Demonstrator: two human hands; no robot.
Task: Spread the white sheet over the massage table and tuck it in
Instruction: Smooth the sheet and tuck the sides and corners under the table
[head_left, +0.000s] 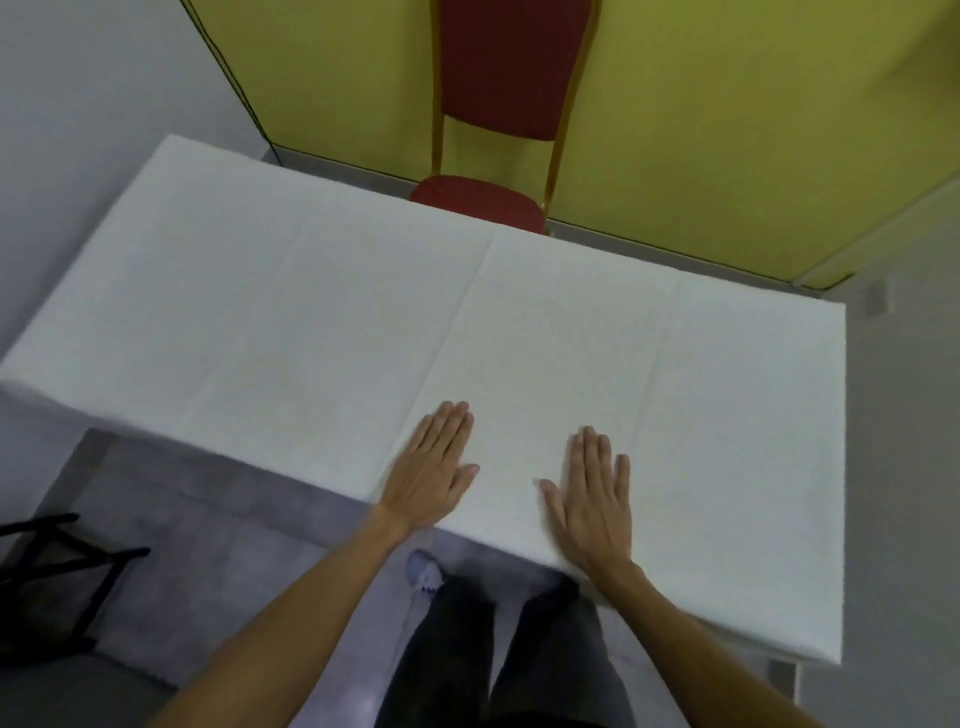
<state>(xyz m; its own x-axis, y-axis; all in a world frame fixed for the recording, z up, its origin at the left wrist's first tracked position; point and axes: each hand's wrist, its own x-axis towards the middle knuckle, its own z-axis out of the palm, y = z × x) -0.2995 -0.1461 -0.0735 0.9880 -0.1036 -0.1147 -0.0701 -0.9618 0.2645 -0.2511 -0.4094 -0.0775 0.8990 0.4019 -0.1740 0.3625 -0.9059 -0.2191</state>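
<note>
Head view. White sheet (363, 312) spread flat over the massage table (784, 688), covering the whole top and turning down over the near edge; whether tucked under, not to be told. Of the table itself, only a pale leg visible below the near right corner.

Matte, finely pebbled cloth, crisp at the corners, a long rectangle. Long axis running left to right across the view, the right end lower in the picture than the left. Several straight fold creases crossing the short way, from far edge to near edge.

Left hand (434, 467) and right hand (592, 501) both flat on the sheet close to the near edge, palms down, fingers straight and held together, thumbs out toward each other, gripping nothing. Fingertips pointing toward the far edge, with a strip of bare sheet between the two hands.

Beyond the far edge, a red padded chair (483, 200) with a gilt frame, against a yellow wall (727, 104). Below, dark trousers (467, 649), grey floor (260, 519), and a black frame (57, 561) at the left, blurred.
</note>
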